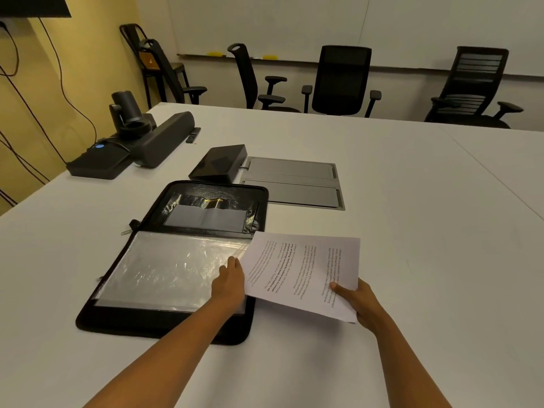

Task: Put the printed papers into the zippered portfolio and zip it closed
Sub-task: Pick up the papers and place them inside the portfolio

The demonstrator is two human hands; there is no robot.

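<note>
right hand (357, 301) has its grip pinched shut on the near corner of the printed papers (303, 272), thumb on top, holding them tilted over the right edge of the open zippered portfolio (164, 319) lying flat on the white bench (412, 201), while left hand (229, 282) rests flat, fingers open, on its clear plastic sleeve (164, 269).

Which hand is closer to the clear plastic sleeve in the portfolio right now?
Left. The left hand rests on the right edge of the clear plastic sleeve. The right hand is off to the right, holding the printed papers by their near corner.
</note>
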